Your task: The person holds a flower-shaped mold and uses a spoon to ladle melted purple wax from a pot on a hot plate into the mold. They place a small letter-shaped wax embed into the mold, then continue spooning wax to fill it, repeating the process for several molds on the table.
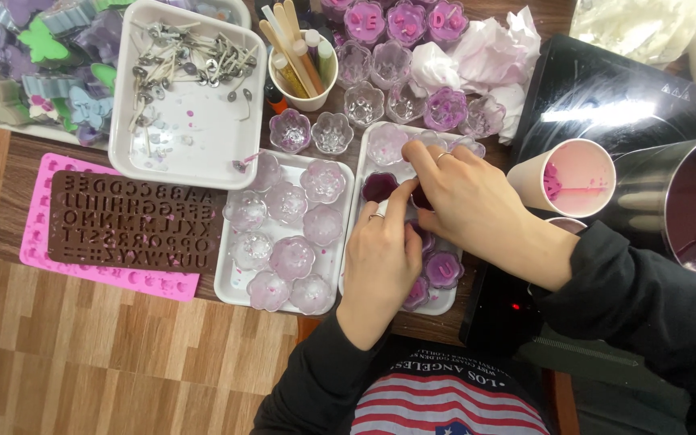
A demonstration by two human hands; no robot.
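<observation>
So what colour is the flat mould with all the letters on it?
The letter mould is dark brown, lying on top of a bright pink mould. The head view shows it.

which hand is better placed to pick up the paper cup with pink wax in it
The right hand, probably. It lies on the cup's side of the tray, and the paper cup stands just beyond its wrist. The left hand is further off and would have to cross over the right arm.
</observation>
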